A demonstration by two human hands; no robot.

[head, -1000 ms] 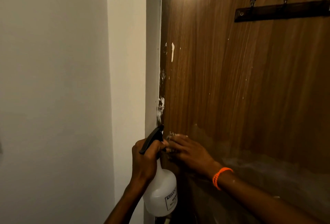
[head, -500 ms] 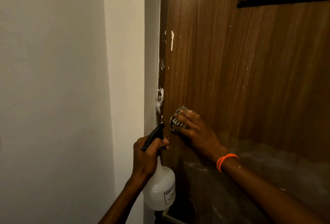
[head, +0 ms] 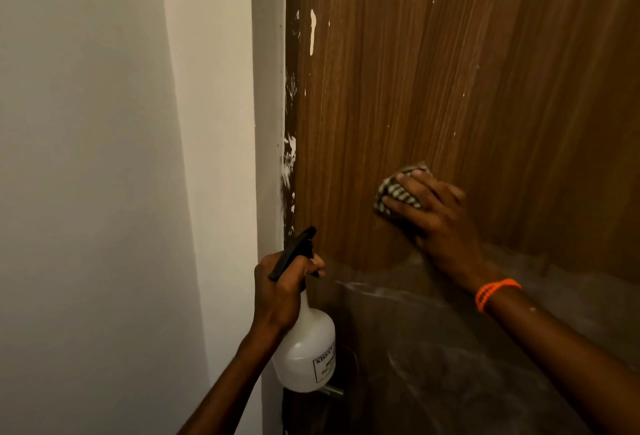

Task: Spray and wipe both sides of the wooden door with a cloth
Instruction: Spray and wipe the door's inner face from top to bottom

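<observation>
Right hand [head: 438, 218] presses cloth [head: 401, 188] flat on door [head: 485, 88]; left hand [head: 280, 292] grips spray bottle [head: 306, 355] (white wall [head: 104, 157] alongside).

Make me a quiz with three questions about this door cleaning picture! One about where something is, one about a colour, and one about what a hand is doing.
1. Where is the cloth?
A. flat on the door
B. on the floor
C. over the bottle

2. What colour is the wristband?
A. blue
B. orange
C. green

3. What is the left hand doing?
A. hanging idle
B. pressing the wall
C. gripping the bottle

Answers:
1 A: the right hand presses the cloth against the wood.
2 B: the band on the right wrist is bright orange.
3 C: its fingers curl round the bottle's neck under the black trigger.
</observation>
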